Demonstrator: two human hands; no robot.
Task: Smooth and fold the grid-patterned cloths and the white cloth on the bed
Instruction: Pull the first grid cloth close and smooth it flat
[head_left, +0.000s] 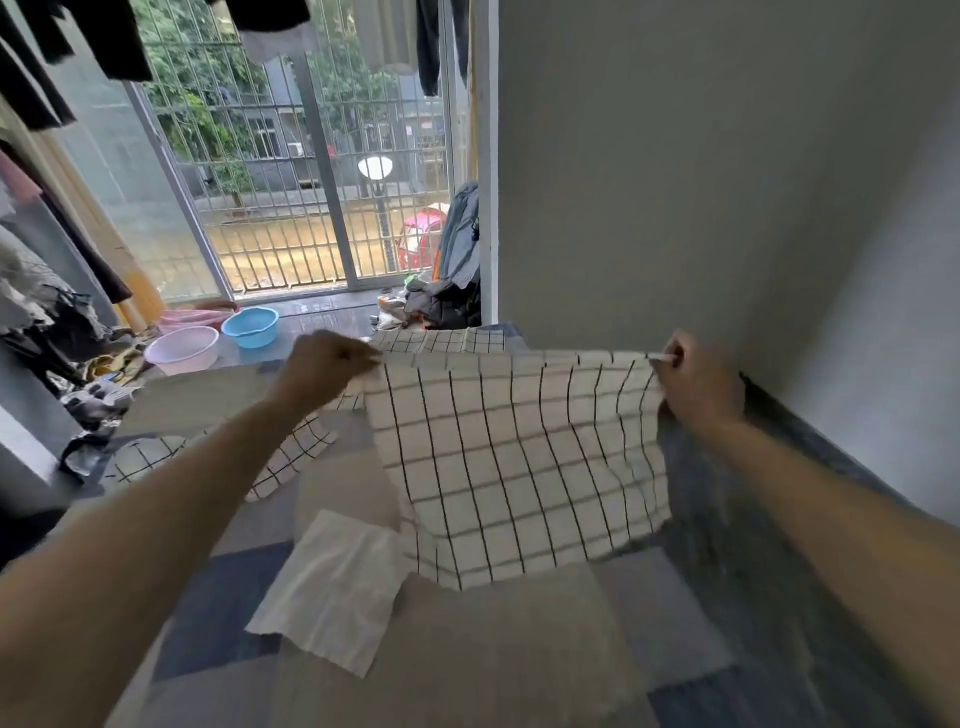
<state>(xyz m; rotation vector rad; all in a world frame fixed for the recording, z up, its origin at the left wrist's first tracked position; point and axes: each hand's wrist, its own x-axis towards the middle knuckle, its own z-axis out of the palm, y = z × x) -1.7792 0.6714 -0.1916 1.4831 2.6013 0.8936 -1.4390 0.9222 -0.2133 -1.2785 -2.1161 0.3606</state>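
A cream cloth with a black grid (519, 457) hangs spread above the bed (493, 649). My left hand (324, 366) pinches its top left corner and my right hand (698, 382) pinches its top right corner. The lower edge of that cloth drapes onto the bed. A white cloth (332, 587) lies flat on the bed in front of it, slightly wrinkled. Another grid cloth (291, 457) lies to the left, partly under my left forearm. A further grid cloth (441, 340) shows behind the held one at the far end of the bed.
A grey wall (727, 182) runs along the bed's right side. A pink basin (182, 349) and a blue basin (251, 326) sit on the floor at the left, near piled clothes (62, 312). A barred glass door (291, 182) is beyond, with dark bags (452, 291) beside it.
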